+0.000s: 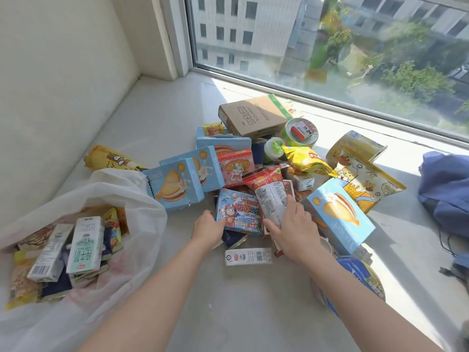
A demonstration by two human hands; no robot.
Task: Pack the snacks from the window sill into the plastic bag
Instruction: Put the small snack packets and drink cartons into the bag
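1. Left hand grips the left edge of the cartoon snack box; its fingertips are tucked out of sight under the edge.
2. Right hand holds the red-and-white snack packet, thumb on its lower edge and fingers spread over the top.
3. Box and packet both sit at the near edge of the snack pile on the window sill, touching each other.
4. Flat milk carton lies between the forearms, just beside both hands.
5. Light-blue biscuit box stands between the left hand and the plastic bag. A second biscuit box leans tilted against the right hand's side.
6. Behind these are a pink box, a yellow crisp bag, a green cup and a brown cardboard box.
7. Plastic bag lies on the left with its mouth open toward the pile. Inside it are two milk cartons and assorted packets.
8. Blue tin is partly hidden under the right forearm.
9. Blue cloth bag lies far right, well apart from the pile.
10. Bare sill lies between the forearms; a wall closes the left side and the window the far side.
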